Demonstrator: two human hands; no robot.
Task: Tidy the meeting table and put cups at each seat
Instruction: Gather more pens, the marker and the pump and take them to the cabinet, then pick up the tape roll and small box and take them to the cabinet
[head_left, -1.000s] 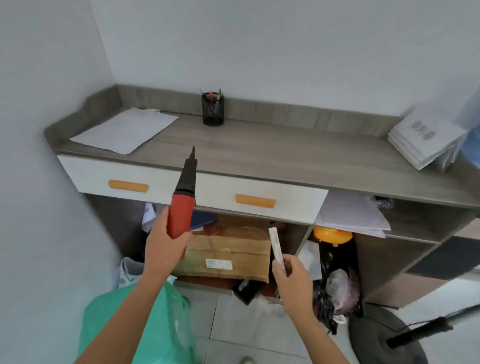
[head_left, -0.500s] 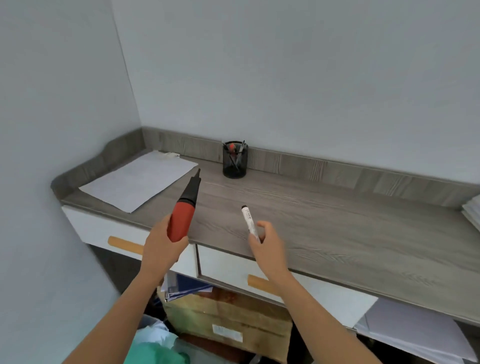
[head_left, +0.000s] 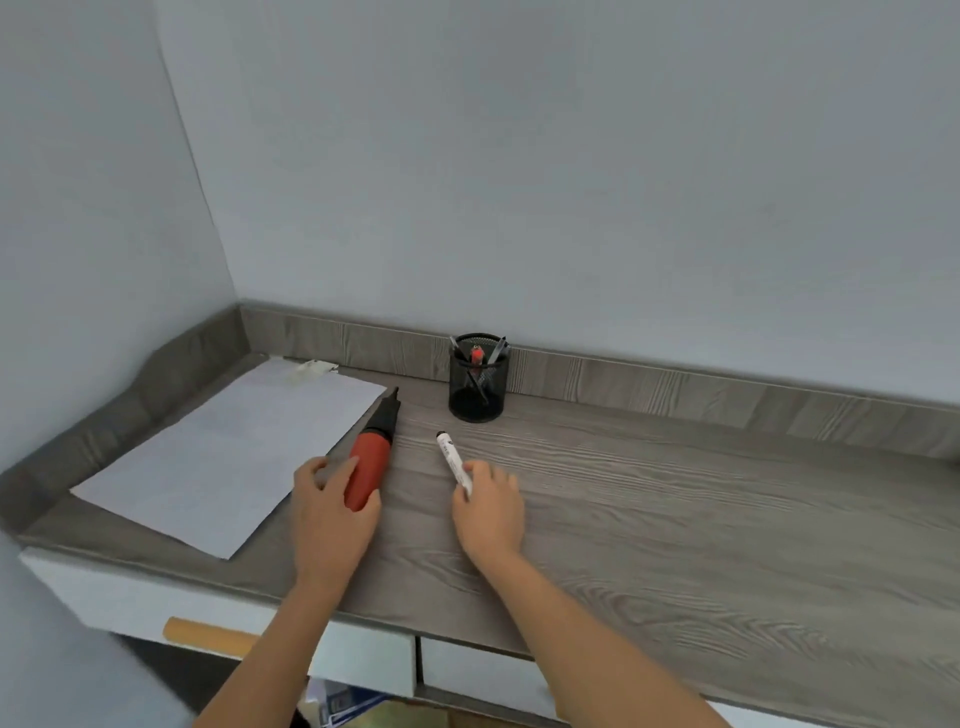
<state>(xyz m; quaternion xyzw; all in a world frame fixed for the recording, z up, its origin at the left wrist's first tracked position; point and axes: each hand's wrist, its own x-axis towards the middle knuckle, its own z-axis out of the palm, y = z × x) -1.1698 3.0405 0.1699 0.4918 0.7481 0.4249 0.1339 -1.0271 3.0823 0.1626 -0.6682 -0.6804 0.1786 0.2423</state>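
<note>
Head camera looks down on a grey wood-grain desk (head_left: 675, 519) set in the corner of two pale walls, with a low raised edge (head_left: 675, 391) of the same grey wood running along the back and left side. The left hand (head_left: 332, 512) holds a red tool (head_left: 370, 465) by the lower end of its red body, fingers curled round it from the left and the thumb on its right. The tool lies low over the desk with its black tapered tip pointing towards the back wall, just beside the right edge of a white sheet of paper (head_left: 228, 447). Whether the tool touches the surface cannot be told for certain. The right hand (head_left: 488, 509) pinches a white marker (head_left: 451, 457) at its near end, between thumb and fingertips. The marker's dark cap points away from the person and slightly left, close over the desk. The tool and the marker lie almost parallel, apart from each other, with bare desk between them. Beyond both, near the raised back edge, stands a black mesh pen holder (head_left: 478, 387), upright, with a few pens in it, one of them red-topped. The sheet of paper lies flat on the left part of the desk, with something small and pale (head_left: 311, 367) at its far corner. Under the desk edge are two white drawer fronts (head_left: 104, 597), the left one carrying an orange handle (head_left: 208, 635).
</note>
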